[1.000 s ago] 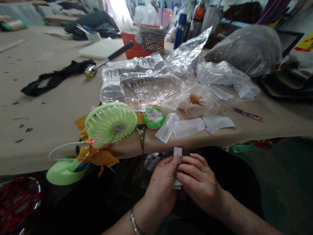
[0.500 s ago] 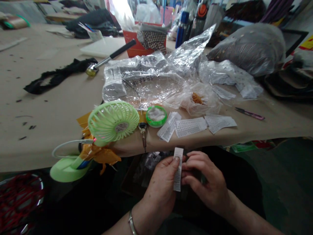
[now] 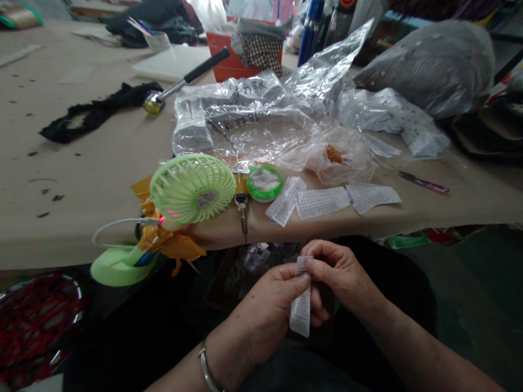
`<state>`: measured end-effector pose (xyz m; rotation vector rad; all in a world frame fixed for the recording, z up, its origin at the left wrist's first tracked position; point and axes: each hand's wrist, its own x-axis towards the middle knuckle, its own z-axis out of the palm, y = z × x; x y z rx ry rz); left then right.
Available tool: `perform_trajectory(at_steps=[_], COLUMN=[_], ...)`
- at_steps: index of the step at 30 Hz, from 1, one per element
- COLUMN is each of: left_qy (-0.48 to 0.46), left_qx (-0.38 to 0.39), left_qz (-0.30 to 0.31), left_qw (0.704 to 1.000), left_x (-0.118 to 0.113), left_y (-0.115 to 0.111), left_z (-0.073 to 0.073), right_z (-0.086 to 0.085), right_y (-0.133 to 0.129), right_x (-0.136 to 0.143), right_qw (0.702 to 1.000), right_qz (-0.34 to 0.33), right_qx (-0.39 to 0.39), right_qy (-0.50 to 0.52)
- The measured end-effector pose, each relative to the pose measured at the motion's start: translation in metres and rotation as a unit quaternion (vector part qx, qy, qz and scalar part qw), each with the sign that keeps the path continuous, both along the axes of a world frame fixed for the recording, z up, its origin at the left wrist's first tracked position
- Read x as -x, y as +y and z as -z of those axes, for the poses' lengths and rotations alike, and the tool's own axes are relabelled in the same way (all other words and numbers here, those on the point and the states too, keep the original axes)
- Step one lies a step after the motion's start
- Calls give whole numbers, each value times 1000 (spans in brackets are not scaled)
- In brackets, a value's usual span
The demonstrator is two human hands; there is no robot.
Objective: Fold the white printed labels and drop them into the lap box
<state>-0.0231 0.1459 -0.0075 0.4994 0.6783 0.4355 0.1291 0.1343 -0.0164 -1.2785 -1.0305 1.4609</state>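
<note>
Printed white label strips [image 3: 300, 316] hang from my left hand [image 3: 272, 305], pinched under its thumb below the table edge. The strips' top end sits between the thumb and fingers of my right hand [image 3: 337, 272], which is closed on it. How many strips are in the stack I cannot tell. On the table just beyond lie three fanned groups of similar labels: a left group [image 3: 286, 201], a middle group [image 3: 322, 202] and a right group [image 3: 372, 197]. Beside them stands a round green tub [image 3: 265, 184] with white fluffy filling.
A green fan [image 3: 194, 188] is fixed at the table edge, with a soldering iron-like tool [image 3: 243, 212] pointing off the edge beside it. Thread snips [image 3: 424, 182] lie to the right. Behind are clear plastic bags [image 3: 261, 128] and a hammer-like tool [image 3: 186, 81]. Below sits a box of scraps [image 3: 261, 267].
My right hand has closed from loosely curled fingers onto the labels' top end. The strips now spread slightly at the bottom. The view has tipped down a little.
</note>
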Motion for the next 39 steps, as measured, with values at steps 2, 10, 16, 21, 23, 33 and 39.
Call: perform_trajectory(at_steps=[2, 10, 16, 21, 23, 33, 39], left_qy=[-23, -38, -17, -7, 5, 35, 50], left_qx=[16, 39, 56, 50, 42, 11, -7], left_qz=[4, 52, 18, -5, -17, -45, -52], left_qw=[1000, 997, 998, 999, 999, 998, 997], left_x=[3, 5, 1, 5, 7, 12, 18], left_y=[0, -8, -10, -10, -9, -6, -7], left_z=[2, -3, 2, 3, 1, 2, 3], right_z=[4, 20, 30, 19, 10, 3, 4], right_y=[0, 11, 9, 1, -3, -3, 1], right_x=[-2, -7, 2, 0, -2, 4, 14], right_qw=[999, 944, 935, 985, 984, 894, 917], right_qz=[-25, -245, -227, -150, -111, -85, -80], right_qx=[11, 34, 58, -33, -121, -299, -265], right_qy=[36, 220, 266, 83, -75, -323, -287])
